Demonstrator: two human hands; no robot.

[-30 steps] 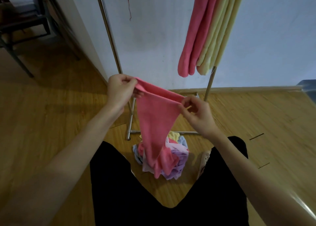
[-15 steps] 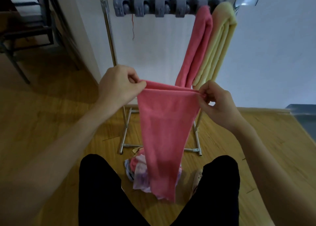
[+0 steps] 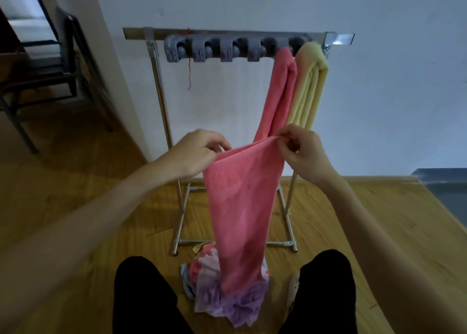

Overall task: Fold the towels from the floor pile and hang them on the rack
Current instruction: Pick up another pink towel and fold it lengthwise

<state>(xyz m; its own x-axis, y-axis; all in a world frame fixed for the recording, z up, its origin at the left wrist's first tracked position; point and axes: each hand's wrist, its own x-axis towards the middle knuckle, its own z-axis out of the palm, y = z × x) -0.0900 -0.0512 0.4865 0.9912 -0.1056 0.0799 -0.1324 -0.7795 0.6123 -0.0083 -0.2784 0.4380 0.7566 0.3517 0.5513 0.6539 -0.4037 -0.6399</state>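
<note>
Pink towel (image 3: 242,207) — lower end lost against floor pile (image 3: 227,295).

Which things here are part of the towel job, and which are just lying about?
Job:
- left hand and right hand, pinching the held pink towel by its top edge
- floor pile
- rack
- hung pink towel
- yellow towel

Lying about:
- chair
- red thread hanging from the rack

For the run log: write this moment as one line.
left hand: pinches folded pink towel | right hand: pinches same | metal rack: pink, yellow towels hung | floor pile: remains
</note>
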